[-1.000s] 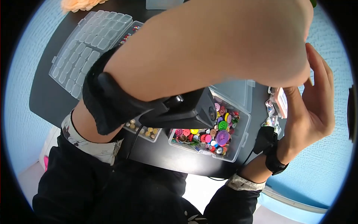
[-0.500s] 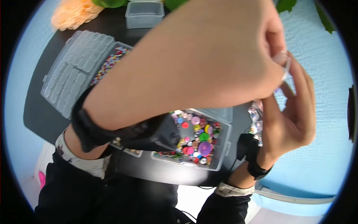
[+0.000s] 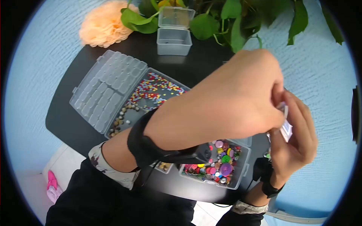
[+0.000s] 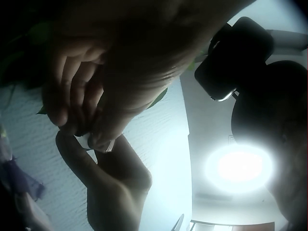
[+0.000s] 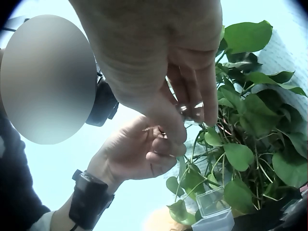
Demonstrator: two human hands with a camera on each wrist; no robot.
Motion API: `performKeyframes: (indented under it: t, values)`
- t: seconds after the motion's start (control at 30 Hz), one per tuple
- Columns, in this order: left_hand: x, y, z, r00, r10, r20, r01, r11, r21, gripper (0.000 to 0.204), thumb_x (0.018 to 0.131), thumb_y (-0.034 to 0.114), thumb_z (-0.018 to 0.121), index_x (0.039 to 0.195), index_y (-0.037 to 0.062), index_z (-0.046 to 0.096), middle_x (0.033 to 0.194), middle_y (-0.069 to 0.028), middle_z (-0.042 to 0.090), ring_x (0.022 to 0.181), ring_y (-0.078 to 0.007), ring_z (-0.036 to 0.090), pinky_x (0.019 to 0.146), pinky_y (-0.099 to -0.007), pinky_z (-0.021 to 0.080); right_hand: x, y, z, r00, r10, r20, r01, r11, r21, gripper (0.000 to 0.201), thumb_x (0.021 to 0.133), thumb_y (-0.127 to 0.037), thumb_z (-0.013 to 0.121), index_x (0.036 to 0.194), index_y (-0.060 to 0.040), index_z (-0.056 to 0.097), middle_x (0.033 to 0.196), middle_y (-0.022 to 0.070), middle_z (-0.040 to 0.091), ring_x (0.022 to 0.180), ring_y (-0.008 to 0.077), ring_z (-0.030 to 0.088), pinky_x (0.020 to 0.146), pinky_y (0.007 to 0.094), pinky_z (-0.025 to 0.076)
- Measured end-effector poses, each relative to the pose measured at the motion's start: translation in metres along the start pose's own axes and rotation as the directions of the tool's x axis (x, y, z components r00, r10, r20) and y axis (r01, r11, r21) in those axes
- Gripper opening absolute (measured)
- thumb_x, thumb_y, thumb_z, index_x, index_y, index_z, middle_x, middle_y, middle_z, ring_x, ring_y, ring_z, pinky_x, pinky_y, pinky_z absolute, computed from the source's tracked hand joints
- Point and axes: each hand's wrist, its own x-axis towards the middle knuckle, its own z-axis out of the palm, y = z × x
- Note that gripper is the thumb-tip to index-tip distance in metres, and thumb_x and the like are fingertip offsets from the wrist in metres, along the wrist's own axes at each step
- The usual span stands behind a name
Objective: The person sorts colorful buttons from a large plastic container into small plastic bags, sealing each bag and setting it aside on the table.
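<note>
In the head view my left forearm crosses over the table to the right, and my left hand (image 3: pixel 249 98) curls its fingers at a small clear-and-white plastic piece (image 3: pixel 286 131). My right hand (image 3: pixel 296 139) comes up from below and pinches the same piece between thumb and fingers. The left wrist view shows the two hands' fingertips meeting around the white piece (image 4: pixel 84 141), mostly covered by fingers. Below the hands, an open clear box (image 3: pixel 243 179) holds many coloured buttons. Part of that box lies hidden behind my left wrist camera.
A compartment case (image 3: pixel 109 90) lies open at the left, with small coloured beads (image 3: pixel 151 88) and brownish round beads (image 3: pixel 117 122). A small open clear box (image 3: pixel 174 47) stands at the back beside a peach paper flower (image 3: pixel 107 24) and a leafy plant (image 3: pixel 241 19).
The head view has shifted, so the plant and the back box now show. Both hands stay together, and more of the white piece shows between them.
</note>
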Motion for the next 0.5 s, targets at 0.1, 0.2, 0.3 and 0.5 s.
performKeyframes:
  t: [0.1,0.2,0.3,0.5]
  values:
    - [-0.002,0.006,-0.002,0.979,-0.201,0.040,0.191,0.965,0.181,0.010,0.075,-0.003,0.069,0.084,-0.0065,0.066,0.075,-0.0068,0.067,0.069,-0.0077,0.063,0.065,-0.0224,0.052,-0.003,0.004,-0.003,0.997,-0.017,0.069,0.016,1.000,0.012,0.052,0.063,0.011,0.074,0.114,0.0091,0.068,0.111,0.0241,0.068,0.101,0.0294,0.067,0.083,0.0347,0.054]
    - [-0.004,0.012,-0.003,0.988,-0.155,-0.010,0.154,0.963,0.220,0.012,0.077,-0.003,0.070,0.088,-0.0072,0.066,0.076,-0.0062,0.067,0.070,-0.0085,0.064,0.063,-0.0212,0.051,-0.001,0.002,-0.001,0.995,-0.025,0.093,0.025,1.000,-0.003,0.051,0.064,0.011,0.076,0.114,0.0088,0.068,0.111,0.0232,0.068,0.099,0.0281,0.067,0.082,0.0342,0.056]
    - [-0.003,0.009,-0.001,0.979,-0.202,-0.002,0.200,0.965,0.167,0.013,0.077,-0.003,0.070,0.089,-0.0072,0.066,0.076,-0.0062,0.067,0.070,-0.0085,0.064,0.062,-0.0211,0.051,-0.002,0.010,0.003,0.992,-0.122,0.023,0.121,0.991,0.064,0.051,0.066,0.007,0.084,0.115,0.0080,0.068,0.113,0.0232,0.068,0.101,0.0281,0.067,0.081,0.0337,0.060]
    - [-0.001,0.007,0.001,0.970,-0.242,-0.003,0.237,0.948,0.214,0.013,0.079,-0.002,0.072,0.090,-0.0073,0.066,0.077,-0.0063,0.067,0.071,-0.0086,0.064,0.062,-0.0209,0.050,-0.003,0.012,-0.001,0.994,-0.110,0.010,0.109,0.993,0.054,0.051,0.065,0.006,0.083,0.114,0.0072,0.068,0.112,0.0240,0.068,0.101,0.0288,0.068,0.079,0.0331,0.058]
